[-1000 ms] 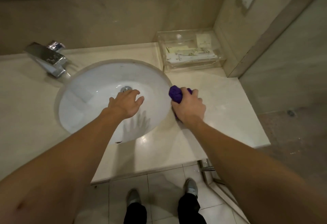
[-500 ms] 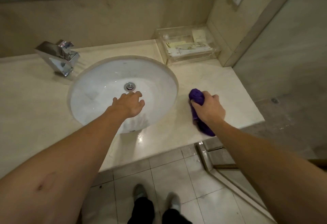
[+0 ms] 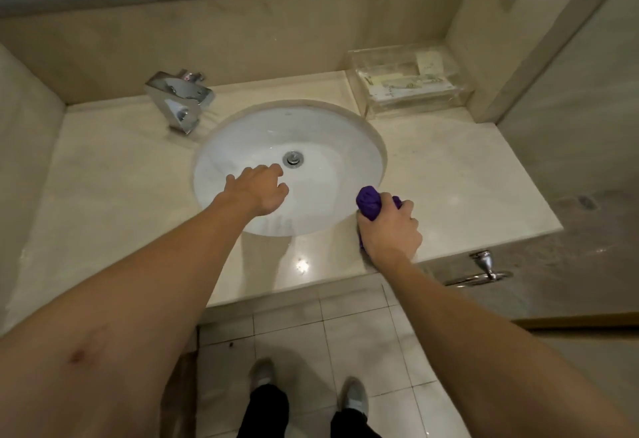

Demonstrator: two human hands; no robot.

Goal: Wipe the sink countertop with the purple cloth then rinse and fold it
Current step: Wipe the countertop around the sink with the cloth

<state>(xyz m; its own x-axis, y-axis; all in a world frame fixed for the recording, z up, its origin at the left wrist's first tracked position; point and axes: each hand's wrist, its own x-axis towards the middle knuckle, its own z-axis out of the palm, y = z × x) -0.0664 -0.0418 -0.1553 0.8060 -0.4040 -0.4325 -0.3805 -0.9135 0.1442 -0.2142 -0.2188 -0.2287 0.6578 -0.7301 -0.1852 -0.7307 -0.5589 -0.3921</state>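
The purple cloth [image 3: 368, 205] is bunched up and gripped in my right hand [image 3: 390, 230], pressed on the beige countertop [image 3: 460, 181] just right of the white oval sink [image 3: 339, 147]. Most of the cloth is hidden under the hand. My left hand [image 3: 259, 188] hovers over the basin near the drain [image 3: 293, 159], fingers loosely curled, holding nothing.
A chrome faucet [image 3: 181, 102] stands at the back left of the sink. A clear plastic tray [image 3: 408, 81] with toiletry packets sits at the back right corner. Walls close in on both sides; a metal handle [image 3: 484, 268] sticks out below the counter's right edge.
My right hand slid the cloth across the counter, out to the right and then back to the sink's right rim. The left hand stayed over the basin. The camera view shifted.
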